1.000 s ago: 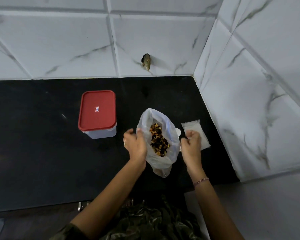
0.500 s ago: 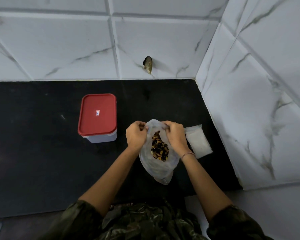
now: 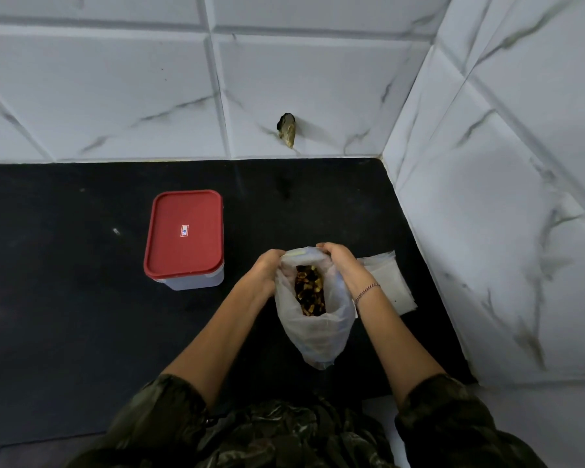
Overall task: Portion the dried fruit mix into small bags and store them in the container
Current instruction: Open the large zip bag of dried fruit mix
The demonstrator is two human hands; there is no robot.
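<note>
The left hand (image 3: 262, 271) curls its fingers round the left edge of the mouth of a clear plastic bag (image 3: 314, 332) and grips it. The right hand (image 3: 342, 265) does the same on the far right edge, its knuckles up and its fingers folded over the rim. Between them the mouth stands open, and the dried fruit mix (image 3: 309, 293), in brown, yellow and dark bits, shows inside. A thin bracelet (image 3: 367, 293) circles the right wrist. Both forearms are bare up to dark patterned sleeves (image 3: 169, 410).

The bag hangs from the two hands over a black counter (image 3: 65, 298); whether its bottom corner, at 6 o'clock, touches the surface cannot be told.

At 3 o'clock from the bag, just beside the right wrist and partly hidden by it, a stack of small bags (image 3: 390, 282) lies flat on the counter. At 10 o'clock, apart from the left hand, stands the container (image 3: 196, 282), a pale rectangular box with its red lid (image 3: 184, 231) on and a small label in the lid's middle.

At 12 o'clock, beyond the counter's far edge, a small dark object (image 3: 287, 129) sticks out of the white marbled tile wall (image 3: 115, 96). The wall turns a corner at 1 o'clock and runs down the right side.
</note>
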